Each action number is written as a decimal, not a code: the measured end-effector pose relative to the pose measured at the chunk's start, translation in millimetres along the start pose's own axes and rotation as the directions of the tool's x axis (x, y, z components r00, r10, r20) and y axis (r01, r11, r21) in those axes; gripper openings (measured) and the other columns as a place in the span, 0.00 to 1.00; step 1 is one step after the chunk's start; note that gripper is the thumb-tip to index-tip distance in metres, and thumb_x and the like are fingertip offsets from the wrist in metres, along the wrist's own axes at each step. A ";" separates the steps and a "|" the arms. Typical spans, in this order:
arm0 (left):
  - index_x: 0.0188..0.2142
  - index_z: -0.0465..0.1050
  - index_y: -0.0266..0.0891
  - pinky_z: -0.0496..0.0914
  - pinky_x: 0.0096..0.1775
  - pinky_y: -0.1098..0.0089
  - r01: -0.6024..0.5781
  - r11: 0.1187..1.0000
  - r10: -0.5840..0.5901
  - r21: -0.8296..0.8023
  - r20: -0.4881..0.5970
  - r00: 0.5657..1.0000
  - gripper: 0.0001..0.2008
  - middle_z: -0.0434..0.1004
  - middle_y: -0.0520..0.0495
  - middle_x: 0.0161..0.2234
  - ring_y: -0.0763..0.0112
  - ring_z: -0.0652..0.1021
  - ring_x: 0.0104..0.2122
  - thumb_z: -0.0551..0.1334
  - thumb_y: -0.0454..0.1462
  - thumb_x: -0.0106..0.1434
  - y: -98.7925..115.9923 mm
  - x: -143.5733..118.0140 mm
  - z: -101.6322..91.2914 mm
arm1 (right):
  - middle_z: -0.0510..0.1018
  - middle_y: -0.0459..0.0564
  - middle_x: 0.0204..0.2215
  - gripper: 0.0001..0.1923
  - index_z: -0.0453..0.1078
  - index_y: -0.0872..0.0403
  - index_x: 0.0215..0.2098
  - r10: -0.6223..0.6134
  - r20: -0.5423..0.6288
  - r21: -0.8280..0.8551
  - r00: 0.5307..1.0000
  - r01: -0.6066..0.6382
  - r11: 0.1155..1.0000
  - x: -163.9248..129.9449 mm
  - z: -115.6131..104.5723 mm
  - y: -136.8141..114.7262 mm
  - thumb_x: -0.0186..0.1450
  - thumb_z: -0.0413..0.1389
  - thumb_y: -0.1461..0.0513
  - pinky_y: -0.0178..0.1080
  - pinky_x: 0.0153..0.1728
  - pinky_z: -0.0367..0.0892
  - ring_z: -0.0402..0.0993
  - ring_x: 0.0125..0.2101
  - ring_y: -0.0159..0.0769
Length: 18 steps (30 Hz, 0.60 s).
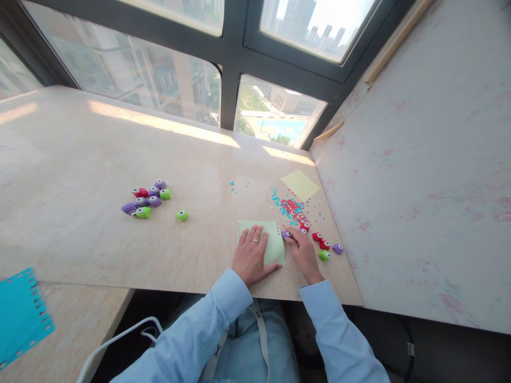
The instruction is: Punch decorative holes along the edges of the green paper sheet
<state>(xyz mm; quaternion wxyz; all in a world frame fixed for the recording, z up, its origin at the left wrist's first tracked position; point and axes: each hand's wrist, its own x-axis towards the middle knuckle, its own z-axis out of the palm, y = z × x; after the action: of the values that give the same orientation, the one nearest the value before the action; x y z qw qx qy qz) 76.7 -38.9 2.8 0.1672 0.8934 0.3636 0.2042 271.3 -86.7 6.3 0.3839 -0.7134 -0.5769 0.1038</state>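
Through the head view I have the left hand (250, 260) spread flat over the pale green sheet (273, 246), fingers extended and closed on nothing, pressing it to the table (207, 255); I judge that this stops the paper sliding. My right hand (302, 255) has its grip drawn in around a small purple piece (286, 234) with an eye on it, apparently a hole punch, at the sheet's right edge. That edge placement makes sense to me, since such a tool bites only from a border, and small holes show along the sheet's margins. Beyond the right hand, red and blue paper bits (293, 210) lie scattered below a yellow sheet (300, 185). A few eyed pieces (324, 245) sit just right of the hand, perhaps for easy reach, while a cluster of similar ones (147, 200) lies well apart on the left, seemingly to leave working room.
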 end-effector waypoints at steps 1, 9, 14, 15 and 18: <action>0.60 0.64 0.31 0.50 0.65 0.46 0.001 1.000 -0.001 -0.002 0.000 1.000 0.46 0.60 0.27 0.64 0.43 0.59 0.66 0.65 0.61 0.53 0.2 0.0 -0.3 | 0.79 0.57 0.49 0.19 0.76 0.54 0.50 0.006 -0.001 0.008 1.000 -0.006 1.000 0.1 0.4 0.1 0.66 0.50 0.58 0.54 0.55 0.66 0.74 0.51 0.47; 0.61 0.63 0.29 0.50 0.65 0.45 -0.008 1.000 0.008 -0.004 0.014 1.000 0.47 0.58 0.26 0.65 0.42 0.58 0.66 0.65 0.61 0.53 -0.3 -0.4 -0.6 | 0.79 0.57 0.50 0.19 0.75 0.55 0.51 0.025 0.027 0.054 0.999 -0.027 0.998 3.5 -0.5 0.4 0.66 0.51 0.59 0.52 0.55 0.66 0.74 0.51 0.45; 0.62 0.63 0.29 0.50 0.65 0.45 -0.008 1.000 0.008 -0.005 0.013 1.000 0.47 0.58 0.27 0.65 0.42 0.58 0.66 0.65 0.61 0.53 -0.1 -0.7 -0.9 | 0.79 0.57 0.49 0.19 0.76 0.54 0.50 -0.007 0.061 0.063 0.998 0.003 0.998 6.3 -2.5 3.0 0.66 0.51 0.59 0.52 0.56 0.66 0.74 0.51 0.45; 0.62 0.63 0.29 0.50 0.65 0.45 -0.009 1.000 0.009 -0.002 0.015 1.000 0.47 0.58 0.27 0.65 0.43 0.58 0.66 0.65 0.61 0.53 0.0 -0.8 -1.0 | 0.79 0.56 0.49 0.18 0.76 0.54 0.50 -0.013 0.069 0.063 0.998 0.008 0.998 6.7 -2.9 3.6 0.66 0.51 0.59 0.52 0.56 0.66 0.74 0.51 0.45; 0.62 0.63 0.29 0.50 0.65 0.46 -0.009 1.000 0.009 0.010 0.018 1.000 0.48 0.58 0.27 0.65 0.43 0.58 0.66 0.64 0.62 0.54 0.0 -0.7 -1.2 | 0.80 0.56 0.49 0.18 0.76 0.53 0.50 -0.025 0.079 0.064 0.997 0.020 0.998 7.5 -4.0 5.0 0.66 0.51 0.59 0.52 0.56 0.66 0.74 0.51 0.46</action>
<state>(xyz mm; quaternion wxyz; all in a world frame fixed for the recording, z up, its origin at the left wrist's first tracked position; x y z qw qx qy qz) 75.7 -39.2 3.7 0.1649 0.8977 0.3591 0.1951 279.7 -81.8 7.9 0.3842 -0.6898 -0.5960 0.1460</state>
